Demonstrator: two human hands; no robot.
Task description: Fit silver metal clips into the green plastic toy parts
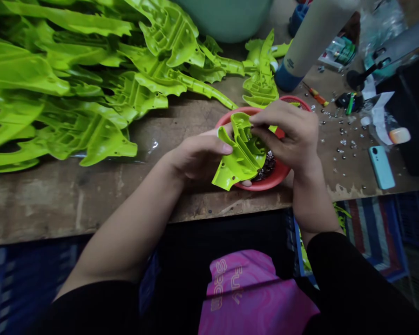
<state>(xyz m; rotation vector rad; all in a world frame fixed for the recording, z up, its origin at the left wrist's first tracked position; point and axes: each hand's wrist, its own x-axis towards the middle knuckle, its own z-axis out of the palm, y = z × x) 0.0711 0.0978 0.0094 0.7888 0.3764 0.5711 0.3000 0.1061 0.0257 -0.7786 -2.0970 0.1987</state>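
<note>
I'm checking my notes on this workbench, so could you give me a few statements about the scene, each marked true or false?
1. The left hand holds a lime-green part, with the right hand at its upper end. True.
2. The orange-handled tool is in the right hand. False: the orange-handled tool lies on the table.
3. A light-blue phone lies to the right of the red bowl in the picture. True.
4. The pile of lime-green parts lies at the picture's right edge. False: the pile of lime-green parts is on the left.
5. The red bowl contains small dark pieces. True.
</note>
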